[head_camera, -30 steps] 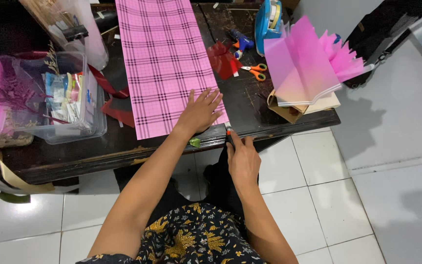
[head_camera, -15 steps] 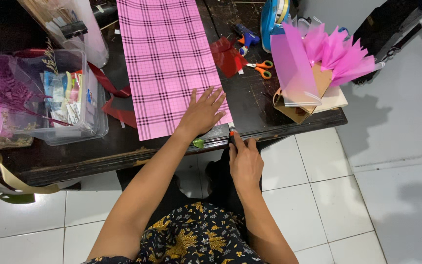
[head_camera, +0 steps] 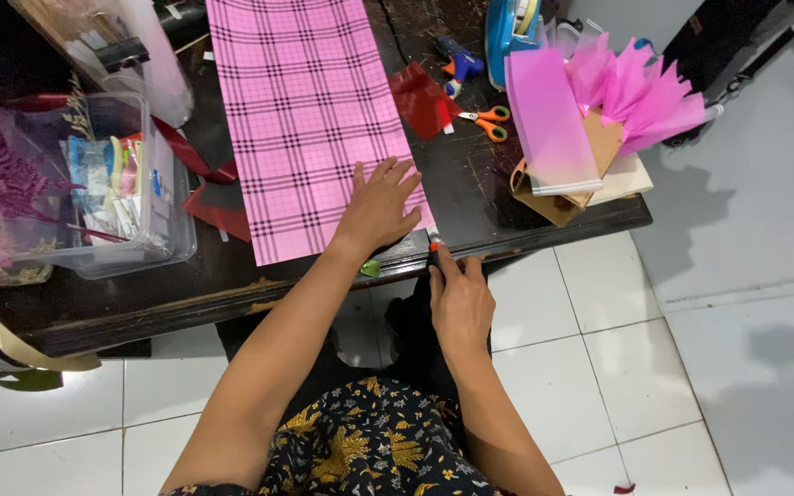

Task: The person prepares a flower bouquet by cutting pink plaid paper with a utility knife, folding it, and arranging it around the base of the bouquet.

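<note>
Home craft corner, scuffed dark wooden surface (head_camera: 470,197) on white floor tiles (head_camera: 599,349), pink plaid wrapping paper sheet (head_camera: 310,110), orange-handled scissors (head_camera: 484,119), blue glue gun (head_camera: 457,60), clear plastic supplies tub (head_camera: 121,202), fanned pink tissue sheets (head_camera: 636,92).

Matt pink plaid wrapping paper (head_camera: 310,119) lies on a scuffed, dark wooden table (head_camera: 507,197); the storage box (head_camera: 153,234) is clear plastic.

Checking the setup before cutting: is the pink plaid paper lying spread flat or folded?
Spread flat: the pink plaid paper lies unfolded along the table, left hand pressing its near corner.
</note>
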